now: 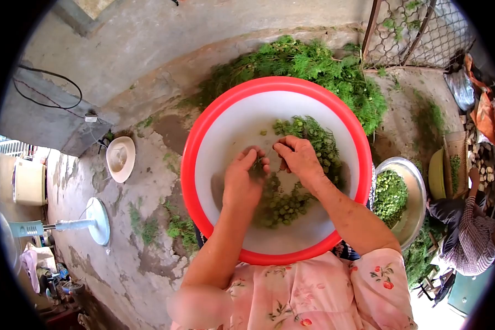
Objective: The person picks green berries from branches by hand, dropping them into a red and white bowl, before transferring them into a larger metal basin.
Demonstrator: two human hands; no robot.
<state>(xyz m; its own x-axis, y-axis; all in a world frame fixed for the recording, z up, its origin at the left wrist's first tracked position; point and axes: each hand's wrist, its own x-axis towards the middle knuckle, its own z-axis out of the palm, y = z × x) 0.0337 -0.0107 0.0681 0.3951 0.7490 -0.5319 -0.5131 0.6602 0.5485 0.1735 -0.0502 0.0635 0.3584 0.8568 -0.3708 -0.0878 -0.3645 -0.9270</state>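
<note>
A white basin with a red rim (276, 83) sits against my lap. Inside it, leafy green sprigs with small round pods (322, 146) lie at the upper right, and loose green pods (289, 208) are spread lower down. My left hand (247, 173) is over the basin with its fingers curled; something dark green shows in the palm, too blurred to name. Close beside it, my right hand (300, 158) has thumb and fingertips pinched together. Whatever is between those fingertips is too small to make out.
Feathery green plants (335, 74) are heaped beyond the basin. To the right stands a metal bowl (417, 190) of green pods (389, 198). Another person (470, 234) sits at far right near a basket (455, 143). A hat (121, 158) and a standing fan (97, 221) are on the left.
</note>
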